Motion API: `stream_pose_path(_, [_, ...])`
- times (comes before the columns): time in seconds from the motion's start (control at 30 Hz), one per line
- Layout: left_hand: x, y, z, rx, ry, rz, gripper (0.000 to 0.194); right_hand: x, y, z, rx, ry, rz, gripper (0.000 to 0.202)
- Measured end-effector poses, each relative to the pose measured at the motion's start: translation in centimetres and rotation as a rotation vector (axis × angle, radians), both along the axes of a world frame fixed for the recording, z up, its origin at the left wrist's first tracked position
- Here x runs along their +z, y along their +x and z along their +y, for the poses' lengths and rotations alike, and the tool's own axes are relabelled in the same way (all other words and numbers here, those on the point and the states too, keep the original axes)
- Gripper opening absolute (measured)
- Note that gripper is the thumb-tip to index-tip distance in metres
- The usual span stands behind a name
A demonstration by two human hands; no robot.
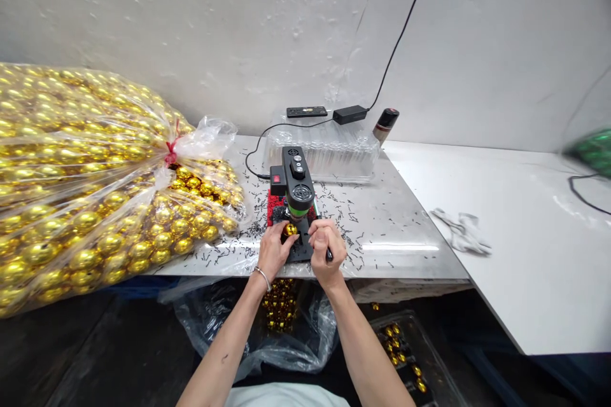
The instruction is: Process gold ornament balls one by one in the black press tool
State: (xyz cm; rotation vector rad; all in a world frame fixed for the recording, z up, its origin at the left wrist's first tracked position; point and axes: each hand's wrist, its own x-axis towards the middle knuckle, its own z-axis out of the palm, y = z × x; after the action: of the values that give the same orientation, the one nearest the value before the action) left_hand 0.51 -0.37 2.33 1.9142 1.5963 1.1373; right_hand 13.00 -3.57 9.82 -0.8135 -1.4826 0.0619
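Note:
My left hand (pixel 273 250) holds a small gold ball (pixel 290 229) under the head of a small black machine (pixel 296 186) with a red switch, standing on a black base plate (pixel 300 250). My right hand (pixel 326 248) is closed around a dark handle or tool at the machine's right side; its tip pokes out below the fist. Both hands are at the near edge of the grey table (pixel 396 229), which is scattered with small black shavings.
A huge clear bag of gold balls (pixel 71 184) fills the table's left. Clear plastic trays (pixel 324 151), a power adapter (pixel 350 114) and a canister (pixel 384 124) stand behind the machine. White gloves (pixel 462 231) lie right. Below hang a bag (pixel 281 318) and a tray (pixel 405 356) with gold balls.

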Motion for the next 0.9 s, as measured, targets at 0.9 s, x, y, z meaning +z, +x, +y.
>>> stream_pose_path(0.9, [-1.4,0.0,0.2,-0.02,0.054,-0.011,0.032,-3.5,0.5,0.6,0.009,0.068,-0.081,0.03])
